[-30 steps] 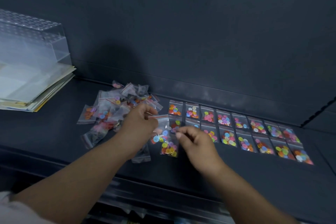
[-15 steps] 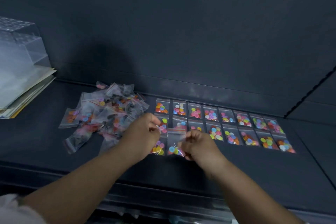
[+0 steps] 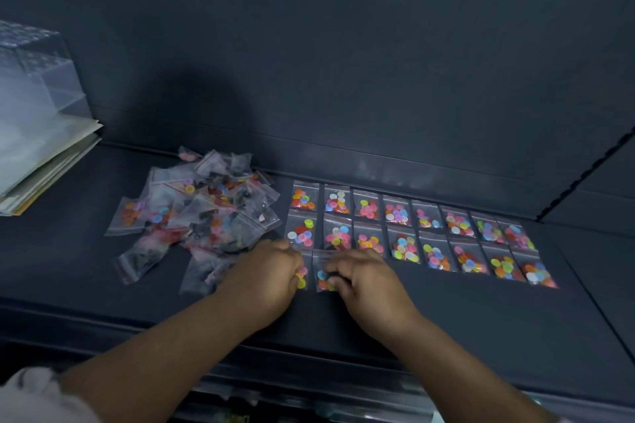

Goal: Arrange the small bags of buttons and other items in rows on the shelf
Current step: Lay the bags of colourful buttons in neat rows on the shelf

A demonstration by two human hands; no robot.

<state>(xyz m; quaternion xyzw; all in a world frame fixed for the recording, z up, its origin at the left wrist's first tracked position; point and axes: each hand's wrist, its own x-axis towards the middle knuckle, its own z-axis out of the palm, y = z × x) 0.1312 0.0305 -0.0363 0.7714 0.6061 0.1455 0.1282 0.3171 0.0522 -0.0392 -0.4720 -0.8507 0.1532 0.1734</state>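
Your left hand pinches bag, fingers curled; right hand pinches next bag, fingers curled. Rows at 1 o'clock, pile at 10 o'clock, on shelf.

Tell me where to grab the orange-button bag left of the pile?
I'd pinch the orange-button bag by its clear lower-left corner, coming from the left. It lies flat, buttons bunched in the middle, and the pile overlaps its right side.

Left hand hides most of a small clear bag of yellow-pink buttons, right hand half of a small clear bag of blue-orange buttons; both grips unreadable.
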